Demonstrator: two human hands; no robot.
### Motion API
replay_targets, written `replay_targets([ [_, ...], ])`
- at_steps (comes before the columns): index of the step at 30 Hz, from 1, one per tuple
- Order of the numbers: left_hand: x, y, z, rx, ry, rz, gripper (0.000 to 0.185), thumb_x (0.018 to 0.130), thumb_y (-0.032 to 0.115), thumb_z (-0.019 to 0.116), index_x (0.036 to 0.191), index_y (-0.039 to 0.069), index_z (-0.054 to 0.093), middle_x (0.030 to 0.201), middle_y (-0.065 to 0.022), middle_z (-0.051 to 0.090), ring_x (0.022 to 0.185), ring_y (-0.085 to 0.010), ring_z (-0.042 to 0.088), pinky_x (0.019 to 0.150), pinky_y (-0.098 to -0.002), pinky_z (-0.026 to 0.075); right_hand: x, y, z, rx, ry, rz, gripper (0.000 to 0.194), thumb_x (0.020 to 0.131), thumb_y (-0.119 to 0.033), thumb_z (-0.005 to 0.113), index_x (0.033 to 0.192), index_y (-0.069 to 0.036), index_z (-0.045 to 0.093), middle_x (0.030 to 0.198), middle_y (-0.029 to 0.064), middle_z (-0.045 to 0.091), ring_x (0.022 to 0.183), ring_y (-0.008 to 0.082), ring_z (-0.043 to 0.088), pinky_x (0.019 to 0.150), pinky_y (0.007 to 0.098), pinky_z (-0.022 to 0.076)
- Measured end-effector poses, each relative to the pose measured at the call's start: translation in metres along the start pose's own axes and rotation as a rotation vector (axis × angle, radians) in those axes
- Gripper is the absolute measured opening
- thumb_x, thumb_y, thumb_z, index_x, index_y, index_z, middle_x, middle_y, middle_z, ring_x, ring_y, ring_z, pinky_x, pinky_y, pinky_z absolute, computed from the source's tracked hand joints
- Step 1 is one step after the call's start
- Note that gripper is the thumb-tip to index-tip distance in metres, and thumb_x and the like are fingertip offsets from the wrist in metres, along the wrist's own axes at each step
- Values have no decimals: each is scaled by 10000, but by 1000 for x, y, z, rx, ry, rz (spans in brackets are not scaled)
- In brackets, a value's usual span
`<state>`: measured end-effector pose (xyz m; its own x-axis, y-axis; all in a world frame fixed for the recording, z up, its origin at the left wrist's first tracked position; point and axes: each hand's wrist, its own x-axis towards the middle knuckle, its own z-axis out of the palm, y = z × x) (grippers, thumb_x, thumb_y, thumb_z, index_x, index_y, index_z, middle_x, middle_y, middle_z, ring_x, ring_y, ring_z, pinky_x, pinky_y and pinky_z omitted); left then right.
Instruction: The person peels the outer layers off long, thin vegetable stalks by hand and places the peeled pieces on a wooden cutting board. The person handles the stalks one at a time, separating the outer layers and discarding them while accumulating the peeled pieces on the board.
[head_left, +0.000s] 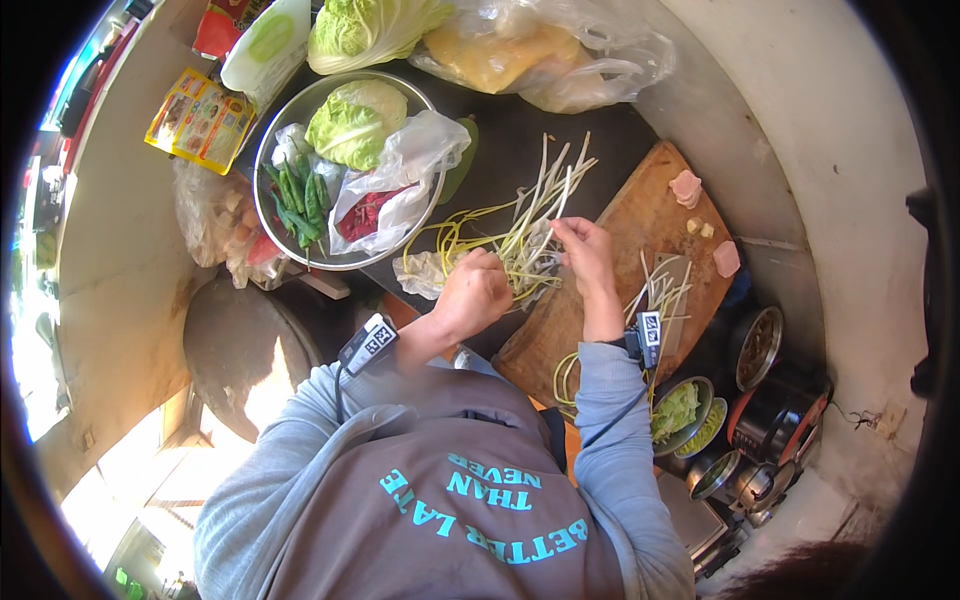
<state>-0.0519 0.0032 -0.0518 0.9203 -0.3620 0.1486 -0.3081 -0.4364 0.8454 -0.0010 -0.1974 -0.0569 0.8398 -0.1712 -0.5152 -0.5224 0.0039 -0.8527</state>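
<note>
A loose heap of yellow chives (529, 232), white at the stems and yellow along the leaves, lies on crumpled clear plastic atop the dark counter. My left hand (476, 289) is curled shut at the near left side of the heap, on some of the chives; its fingertips are hidden. Thumb and forefinger of my right hand (587, 253) pinch a white stem at the heap's right side. Beyond my right wrist, a wooden cutting board (630, 217) carries a cleaver (679, 289) with more white chive stems (660, 289) across its blade.
Pink meat slices (685, 189) and garlic cloves (697, 226) sit on the board. A metal colander (351, 264) holds green chillies (298, 191), cabbage (349, 127) and a bag. Bowls with cut greens (675, 412) and a black cooker (780, 420) stand at right. A round wooden board (232, 345) is at left.
</note>
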Motion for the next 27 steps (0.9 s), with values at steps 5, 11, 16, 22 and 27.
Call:
replay_targets([
  [5,13,18,-7,-199,119,-86,156,685,55,721,838,36,695,732,-65,564,785,-235,566,678,-341,466,-28,-22,-20,172,-84,-37,145,888,-152,659,940,-17,651,763,-30,566,538,6,397,450,168,307],
  [11,25,36,-10,-670,-67,-433,185,847,95,683,995,-16,670,833,-14,643,751,-50,572,680,-206,469,-54,-37,-20,219,-112,-91,117,873,-126,685,921,-25,651,756,-17,618,547,-4,454,439,159,289],
  [16,26,44,-6,-711,-184,-478,179,843,139,718,921,-17,677,788,-2,651,718,-36,569,642,-197,471,-73,-40,-4,237,-136,-132,113,859,-133,701,914,-45,657,745,-25,628,559,5,480,460,163,322],
  [22,19,41,-4,-1239,-71,-684,115,858,115,686,871,4,712,749,-12,649,710,-69,560,679,-219,449,-111,-43,5,27,-89,-158,230,804,-54,742,1005,10,652,808,38,672,711,60,610,609,175,475],
  [27,14,39,2,-1216,-56,-614,113,865,98,676,911,-6,683,883,-43,649,795,-86,572,736,-231,454,-123,-37,9,5,-36,-126,346,768,15,751,1090,46,630,753,41,666,683,69,611,634,187,488],
])
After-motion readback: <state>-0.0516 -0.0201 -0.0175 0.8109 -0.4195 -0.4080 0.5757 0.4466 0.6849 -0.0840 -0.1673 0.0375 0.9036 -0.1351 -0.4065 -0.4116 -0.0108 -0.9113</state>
